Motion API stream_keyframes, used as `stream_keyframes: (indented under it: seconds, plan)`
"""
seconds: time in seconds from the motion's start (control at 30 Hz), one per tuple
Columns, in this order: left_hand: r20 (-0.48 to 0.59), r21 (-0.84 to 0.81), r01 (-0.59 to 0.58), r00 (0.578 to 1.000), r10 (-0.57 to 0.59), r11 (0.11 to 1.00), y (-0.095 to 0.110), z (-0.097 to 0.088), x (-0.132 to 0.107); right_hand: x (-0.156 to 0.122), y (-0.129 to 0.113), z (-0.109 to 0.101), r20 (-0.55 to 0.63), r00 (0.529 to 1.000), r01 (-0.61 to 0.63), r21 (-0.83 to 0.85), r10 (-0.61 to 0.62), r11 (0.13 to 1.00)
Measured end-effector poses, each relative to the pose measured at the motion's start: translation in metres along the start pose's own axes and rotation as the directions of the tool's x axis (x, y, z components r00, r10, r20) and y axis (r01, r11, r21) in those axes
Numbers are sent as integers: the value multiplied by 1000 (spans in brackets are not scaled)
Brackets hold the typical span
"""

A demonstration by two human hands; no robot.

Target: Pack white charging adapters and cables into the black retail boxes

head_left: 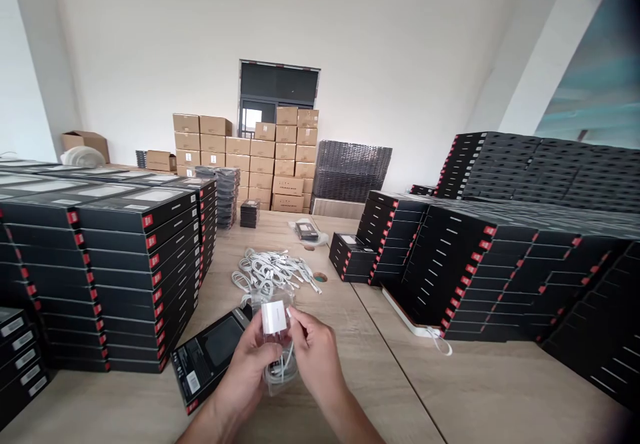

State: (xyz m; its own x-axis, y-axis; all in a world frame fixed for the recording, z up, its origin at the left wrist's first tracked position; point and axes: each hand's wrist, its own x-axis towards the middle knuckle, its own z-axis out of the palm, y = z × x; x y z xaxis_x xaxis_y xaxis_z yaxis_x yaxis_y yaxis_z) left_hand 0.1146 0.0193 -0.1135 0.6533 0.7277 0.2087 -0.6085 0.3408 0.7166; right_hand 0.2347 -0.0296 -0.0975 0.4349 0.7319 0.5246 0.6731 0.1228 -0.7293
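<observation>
My left hand is closed around a clear plastic tray, with its thumb across the front. A white charger sits in the upper part of this tray. Below it lies a coiled white cable. My right hand pinches a small white piece, which looks like a cable plug, at the tray's right side. Just left of my hands, a flat black box rests on the table. Beyond them is a loose pile of white cables.
Tall stacks of black boxes stand on the left and right. A white tablet-like item leans by the right stack. A wrapped black box lies farther back. Brown cartons are piled near the wall.
</observation>
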Motion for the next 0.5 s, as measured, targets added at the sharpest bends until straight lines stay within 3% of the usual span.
stream_keyframes:
  seconds: [0.17,0.23,0.4,0.5]
  plan:
    - [-48,-26,15,999,-16,1000,8,1,-2,4,-5,-4,143,989,94,-323,-50,942]
    - [-51,-36,23,998,-25,999,11,0,-2,3,-7,-6,187,980,131,-376,-63,917]
    - [-95,-54,56,994,-61,997,18,-4,-2,-5,-4,-8,255,961,173,-267,-104,948]
    - [-60,-106,66,996,-73,992,22,-5,-3,-9,0,-8,292,950,162,-147,-113,976]
